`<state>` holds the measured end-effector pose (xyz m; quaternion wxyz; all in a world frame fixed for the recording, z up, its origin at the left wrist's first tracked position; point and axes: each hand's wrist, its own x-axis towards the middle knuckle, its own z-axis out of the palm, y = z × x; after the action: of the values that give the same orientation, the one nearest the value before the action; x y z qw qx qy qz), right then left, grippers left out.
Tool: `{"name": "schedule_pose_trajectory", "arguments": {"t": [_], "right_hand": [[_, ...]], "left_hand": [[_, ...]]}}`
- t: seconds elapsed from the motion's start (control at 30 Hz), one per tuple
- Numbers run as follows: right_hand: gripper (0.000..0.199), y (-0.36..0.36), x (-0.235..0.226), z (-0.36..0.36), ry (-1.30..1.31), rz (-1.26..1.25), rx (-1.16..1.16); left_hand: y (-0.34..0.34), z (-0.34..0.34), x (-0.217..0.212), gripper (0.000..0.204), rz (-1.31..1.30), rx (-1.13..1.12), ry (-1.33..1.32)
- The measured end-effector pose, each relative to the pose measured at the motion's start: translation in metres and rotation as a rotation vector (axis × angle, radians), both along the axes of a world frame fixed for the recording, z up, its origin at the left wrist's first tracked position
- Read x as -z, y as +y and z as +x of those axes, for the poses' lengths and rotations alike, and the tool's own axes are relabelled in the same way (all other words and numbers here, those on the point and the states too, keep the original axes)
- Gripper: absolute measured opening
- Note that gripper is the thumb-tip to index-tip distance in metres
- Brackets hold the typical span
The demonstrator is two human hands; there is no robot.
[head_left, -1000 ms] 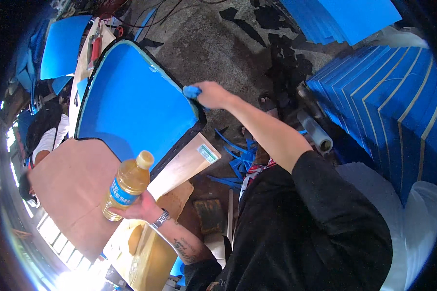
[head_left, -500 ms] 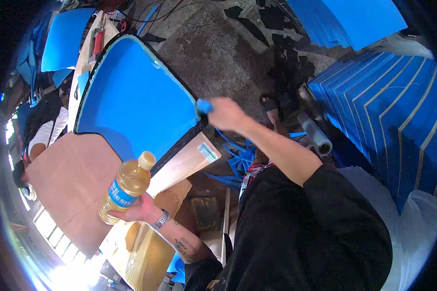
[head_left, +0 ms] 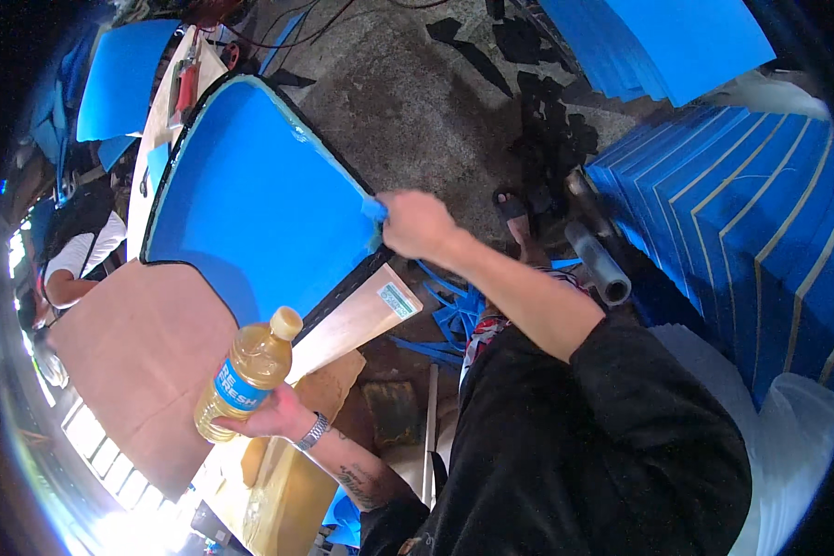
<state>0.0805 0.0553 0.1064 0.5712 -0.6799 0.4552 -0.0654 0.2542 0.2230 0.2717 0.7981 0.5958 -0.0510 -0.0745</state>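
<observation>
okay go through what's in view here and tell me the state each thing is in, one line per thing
Plastic bottle: upright, cap on, filled with amber liquid, held in the left hand.
Right hand: closed on a small blue piece at the edge of the blue sheet.
Blue sheet: lying flat on the table, black rim showing.
Brown board: lying flat beside the sheet.
Stacked blue sheets: piled on edge, to the right.
</observation>
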Motion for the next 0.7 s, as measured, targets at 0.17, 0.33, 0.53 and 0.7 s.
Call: {"name": "schedule_pose_trajectory", "arguments": {"t": [0.17,0.33,0.53,0.7], "right_hand": [[0.045,0.063,-0.049,0.001,-0.212,0.018,-0.148],[0.039,0.049,-0.033,-0.018,-0.43,0.04,0.043],[0.038,-0.018,0.071,-0.002,-0.298,-0.017,0.331],[0.037,0.03,0.056,-0.005,-0.218,0.199,0.177]], "left_hand": [[-0.001,0.001,0.004,0.078,0.01,-0.042,0.018],[0.002,0.02,0.011,0.078,0.013,-0.036,0.003],[-0.023,0.01,0.007,0.077,0.016,-0.123,0.019],[-0.026,0.006,0.007,0.076,0.085,-0.008,-0.028]]}}
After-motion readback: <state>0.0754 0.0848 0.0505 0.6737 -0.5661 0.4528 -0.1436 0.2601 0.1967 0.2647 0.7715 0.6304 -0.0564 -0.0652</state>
